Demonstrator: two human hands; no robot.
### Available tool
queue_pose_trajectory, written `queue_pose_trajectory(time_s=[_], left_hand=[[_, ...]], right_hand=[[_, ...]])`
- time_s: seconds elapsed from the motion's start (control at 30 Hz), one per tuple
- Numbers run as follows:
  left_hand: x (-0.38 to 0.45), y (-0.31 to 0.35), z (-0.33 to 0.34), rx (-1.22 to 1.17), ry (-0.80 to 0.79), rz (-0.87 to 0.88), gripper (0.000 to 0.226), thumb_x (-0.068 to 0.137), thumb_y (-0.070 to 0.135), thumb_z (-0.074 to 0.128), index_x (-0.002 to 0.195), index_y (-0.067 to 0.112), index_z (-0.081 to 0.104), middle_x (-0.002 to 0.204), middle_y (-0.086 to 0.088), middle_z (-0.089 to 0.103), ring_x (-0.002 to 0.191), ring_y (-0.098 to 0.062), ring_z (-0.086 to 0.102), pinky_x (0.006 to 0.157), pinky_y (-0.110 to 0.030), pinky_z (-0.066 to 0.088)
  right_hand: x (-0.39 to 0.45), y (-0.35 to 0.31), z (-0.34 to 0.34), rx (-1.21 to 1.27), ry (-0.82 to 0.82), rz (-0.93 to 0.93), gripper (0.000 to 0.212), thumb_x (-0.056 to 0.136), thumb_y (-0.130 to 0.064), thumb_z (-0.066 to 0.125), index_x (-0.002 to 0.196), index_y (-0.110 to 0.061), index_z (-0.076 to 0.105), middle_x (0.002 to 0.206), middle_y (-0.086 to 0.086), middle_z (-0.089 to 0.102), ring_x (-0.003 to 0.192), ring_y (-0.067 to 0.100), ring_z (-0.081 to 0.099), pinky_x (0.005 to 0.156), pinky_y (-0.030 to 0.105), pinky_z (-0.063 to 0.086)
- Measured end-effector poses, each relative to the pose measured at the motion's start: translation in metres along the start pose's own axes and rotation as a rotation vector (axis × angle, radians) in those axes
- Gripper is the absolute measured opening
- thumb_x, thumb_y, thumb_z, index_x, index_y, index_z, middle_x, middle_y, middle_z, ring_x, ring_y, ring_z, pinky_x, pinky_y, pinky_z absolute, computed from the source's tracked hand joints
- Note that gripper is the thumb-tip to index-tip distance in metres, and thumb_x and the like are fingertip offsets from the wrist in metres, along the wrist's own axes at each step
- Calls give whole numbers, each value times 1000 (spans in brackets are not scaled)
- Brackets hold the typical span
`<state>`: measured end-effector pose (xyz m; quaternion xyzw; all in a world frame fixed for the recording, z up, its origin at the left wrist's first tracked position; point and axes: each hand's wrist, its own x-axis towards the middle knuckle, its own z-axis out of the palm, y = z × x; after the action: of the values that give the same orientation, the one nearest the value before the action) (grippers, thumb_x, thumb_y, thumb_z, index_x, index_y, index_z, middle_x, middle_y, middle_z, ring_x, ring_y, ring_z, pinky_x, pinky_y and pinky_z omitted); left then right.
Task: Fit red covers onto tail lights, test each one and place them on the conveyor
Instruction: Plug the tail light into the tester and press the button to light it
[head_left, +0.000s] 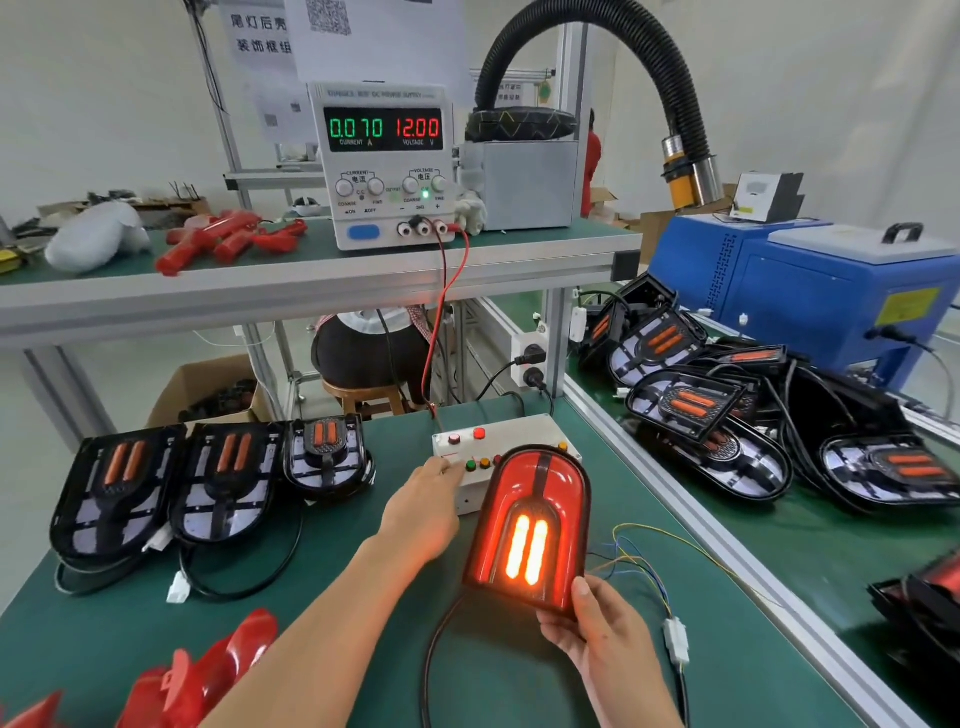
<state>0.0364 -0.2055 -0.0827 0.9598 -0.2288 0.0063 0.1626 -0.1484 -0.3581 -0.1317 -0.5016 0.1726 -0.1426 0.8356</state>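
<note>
At the near left edge of the green bench (363, 675) lie loose red covers (208, 670); behind them three uncovered tail lights (124, 488) sit in a row, unlit, their black cables and a white connector (177, 592) trailing toward you; on the upper shelf (311, 280) more red parts (228, 239) lie beside a white bundle (93, 234). Centre of that shelf, the power supply (387, 166) reads 0.070 on the current display and 12.00 on the voltage display; red and black leads (441, 322) drop from it to the white switch box (501, 467) on the bench. Your left hand (421, 514) reaches to the box's front left, fingertips on or at its buttons; whether they press cannot be determined. Your right hand (597, 634) grips the covered tail light (530, 530) by its lower right corner, thumb on the red face; the unit stands tilted up before the box, its two central bars glowing bright orange. Coloured wires (644, 561) run right of it to a white plug (675, 639). Beyond the aluminium rail, the conveyor (810, 545) carries a heap of uncovered lights (691, 405); a blue machine (810, 291) stands behind.
</note>
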Motion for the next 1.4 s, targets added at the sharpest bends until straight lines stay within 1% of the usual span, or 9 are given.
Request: queue_pose_trajectory(time_s=[0.17, 0.33, 0.5, 0.7, 0.8, 0.93, 1.17, 1.3, 1.4], left_hand=[[-2, -2, 2, -55, 13, 0, 66, 95, -4, 47, 156, 18, 34, 155, -1, 39, 136, -22, 48, 106, -34, 46], [1, 0, 1, -1, 5, 5, 68, 96, 0, 50, 158, 23, 35, 155, 0, 38, 138, -22, 46, 108, -35, 45], [2, 1, -1, 38, -12, 15, 69, 95, 2, 55, 158, 22, 34, 155, 0, 38, 138, -21, 45, 107, -34, 45], [7, 6, -2, 35, 62, 38, 57, 96, 4, 56, 150, 15, 45, 148, -3, 47, 132, -21, 49, 109, -34, 46], [8, 11, 1, 23, 56, 56, 63, 97, 4, 53, 156, 20, 36, 149, -3, 44, 134, -24, 43, 110, -35, 44], [8, 13, 4, 69, 26, 67, 67, 98, 6, 52, 158, 26, 32, 147, -3, 40, 132, -24, 37, 107, -34, 44], [9, 14, 3, 90, 3, 70, 68, 97, 7, 54, 157, 31, 34, 142, -4, 40, 127, -25, 37, 100, -37, 48], [11, 17, 0, 176, -10, 63, 69, 96, 6, 53, 156, 33, 34, 145, -6, 40, 129, -27, 39, 104, -40, 46], [15, 19, -4, 205, -31, 62, 67, 97, 11, 56, 156, 35, 34, 147, -6, 40, 131, -27, 41, 105, -42, 45]], right_hand=[[-1, -1, 0, 33, 30, 22, 22, 103, -7, 48, 109, 10, 60, 81, 22, 70, 64, 25, 68, 62, 31, 61], [0, -1, 3, 45, 46, 15, 18, 103, -6, 48, 105, 4, 63, 80, 19, 74, 64, 24, 71, 58, 29, 60], [-2, -3, 4, 67, 44, 30, 18, 102, -7, 49, 105, 4, 63, 83, 21, 74, 66, 25, 72, 59, 29, 61], [-2, -3, 3, 51, 47, 37, 20, 103, -7, 48, 107, 7, 62, 83, 20, 73, 66, 25, 70, 61, 30, 61], [-1, -3, 2, 34, 49, 35, 22, 103, -8, 47, 107, 7, 62, 81, 21, 73, 67, 25, 70, 63, 30, 61], [0, -2, 1, 23, 51, 40, 22, 104, -9, 47, 108, 7, 62, 81, 21, 73, 69, 25, 70, 64, 30, 61], [0, -4, 3, 53, 69, 47, 21, 104, -7, 46, 106, 7, 60, 80, 21, 72, 66, 26, 70, 63, 31, 62], [0, -6, 5, 62, 75, 57, 19, 105, -5, 43, 100, 5, 59, 72, 20, 70, 61, 25, 67, 62, 31, 62], [-2, -7, 7, 67, 76, 55, 19, 105, -5, 43, 100, 4, 59, 72, 20, 70, 60, 25, 67, 60, 30, 62]])
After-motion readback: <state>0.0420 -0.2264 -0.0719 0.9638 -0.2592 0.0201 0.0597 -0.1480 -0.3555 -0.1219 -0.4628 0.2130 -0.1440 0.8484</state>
